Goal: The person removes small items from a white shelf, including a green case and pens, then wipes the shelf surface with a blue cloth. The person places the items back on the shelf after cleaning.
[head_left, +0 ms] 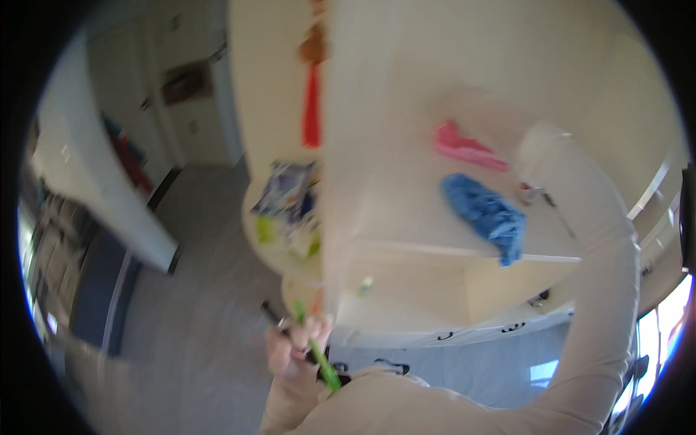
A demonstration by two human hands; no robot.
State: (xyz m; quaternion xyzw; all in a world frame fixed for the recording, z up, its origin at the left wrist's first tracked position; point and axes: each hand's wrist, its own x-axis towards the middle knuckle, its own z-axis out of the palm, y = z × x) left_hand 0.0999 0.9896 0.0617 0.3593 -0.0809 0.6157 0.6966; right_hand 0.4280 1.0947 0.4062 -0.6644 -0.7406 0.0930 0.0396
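Note:
My left hand [298,343], low in the view, is closed around a slim bright green stick [323,361] and a dark pen-like stick [273,314]. My right arm reaches up over a pale cabinet top. Motion blurs my right hand [478,111], so its fingers cannot be made out. Close beside it lies a pink object [468,150], perhaps of plastic; whether the hand touches it is unclear. A crumpled blue cloth [484,215] lies nearer me, one end hanging over the counter edge. By my right sleeve are a small reddish-white item [527,193] and a thin dark tool [550,201].
An open niche [413,288] below the counter holds a small green-and-white item [365,285]. Drawers with dark handles [445,336] run beneath. Left of the upright panel, rounded shelves carry packets [287,190]. A red tassel [311,109] hangs above them. Grey floor [206,283] extends left.

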